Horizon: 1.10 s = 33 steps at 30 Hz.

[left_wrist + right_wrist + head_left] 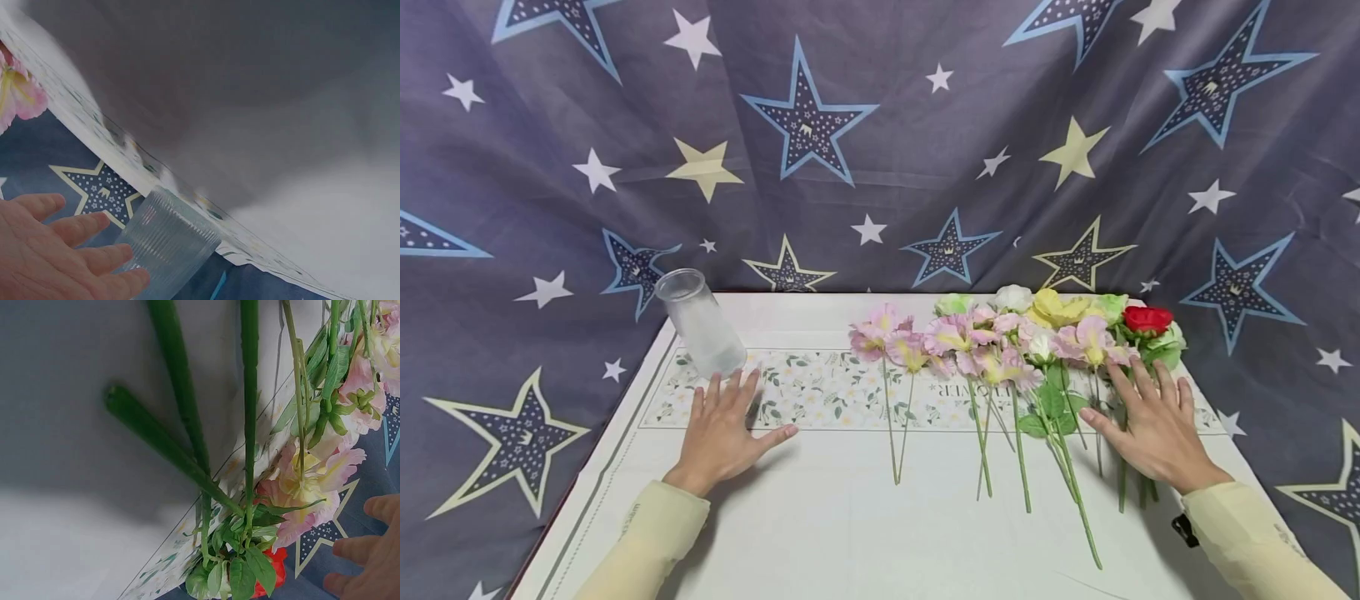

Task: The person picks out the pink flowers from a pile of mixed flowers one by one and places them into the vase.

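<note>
Flowers (958, 335) lie in a loose row along the far right side of the counter (850, 517), blooms toward the back and green stems (1077, 492) pointing at the person. I can make out pink-and-yellow ones on the near side, with a white bloom (1013, 298) and a yellow bloom (1062, 308) behind them, and a red bloom (1147, 320) near the right end. The right hand (1157, 429) hovers over the stems at that end, its grip loose and holding nothing, fingers spread with the tips just beside the blooms. Across from it, the left hand (718, 429) has its grip just as relaxed, fingers fanned and thumb out to the side; its fingertips are near the base of a clear ribbed vase (700, 329), though I cannot tell whether they touch. That vase stands at the far left corner, well apart from the blooms. Beneath both runs a printed leafy band (820, 408) on the white covering. Pale yellow sleeves (655, 533) cover both arms, and behind everything hangs a dark cloth (865, 196) patterned with stars.
</note>
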{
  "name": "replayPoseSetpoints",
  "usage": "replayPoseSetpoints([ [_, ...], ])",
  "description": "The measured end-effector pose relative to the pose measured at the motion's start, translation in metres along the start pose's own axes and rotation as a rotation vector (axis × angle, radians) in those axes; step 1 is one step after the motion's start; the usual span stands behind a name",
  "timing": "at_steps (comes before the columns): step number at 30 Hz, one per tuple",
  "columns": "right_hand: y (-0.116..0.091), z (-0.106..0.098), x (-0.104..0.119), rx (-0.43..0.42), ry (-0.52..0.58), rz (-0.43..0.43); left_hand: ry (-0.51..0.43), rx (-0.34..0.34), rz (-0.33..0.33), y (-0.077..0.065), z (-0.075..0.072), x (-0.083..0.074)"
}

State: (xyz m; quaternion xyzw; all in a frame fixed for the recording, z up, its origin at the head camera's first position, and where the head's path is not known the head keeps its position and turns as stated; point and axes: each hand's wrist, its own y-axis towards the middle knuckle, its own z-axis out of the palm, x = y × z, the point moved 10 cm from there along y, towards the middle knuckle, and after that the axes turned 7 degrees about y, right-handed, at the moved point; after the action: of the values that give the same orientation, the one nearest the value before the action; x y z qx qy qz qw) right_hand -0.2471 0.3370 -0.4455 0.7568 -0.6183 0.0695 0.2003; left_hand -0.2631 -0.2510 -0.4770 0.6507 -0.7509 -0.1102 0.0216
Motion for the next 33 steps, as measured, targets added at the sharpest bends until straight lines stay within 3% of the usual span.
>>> replayPoseSetpoints([
  [19,-0.001,0.003,-0.001,-0.013,-0.010,-0.007,-0.014,-0.013,-0.030,0.003,-0.008,0.013],
  [23,-0.001,0.003,0.000,-0.020,-0.012,-0.014,-0.014,-0.015,-0.062,0.003,-0.011,0.021],
  [28,-0.002,0.003,0.001,-0.022,-0.013,-0.013,-0.054,-0.066,-0.105,0.004,-0.021,0.028],
  [33,-0.002,0.003,0.001,-0.018,-0.012,-0.008,-0.124,-0.131,-0.199,0.005,-0.025,0.043],
])
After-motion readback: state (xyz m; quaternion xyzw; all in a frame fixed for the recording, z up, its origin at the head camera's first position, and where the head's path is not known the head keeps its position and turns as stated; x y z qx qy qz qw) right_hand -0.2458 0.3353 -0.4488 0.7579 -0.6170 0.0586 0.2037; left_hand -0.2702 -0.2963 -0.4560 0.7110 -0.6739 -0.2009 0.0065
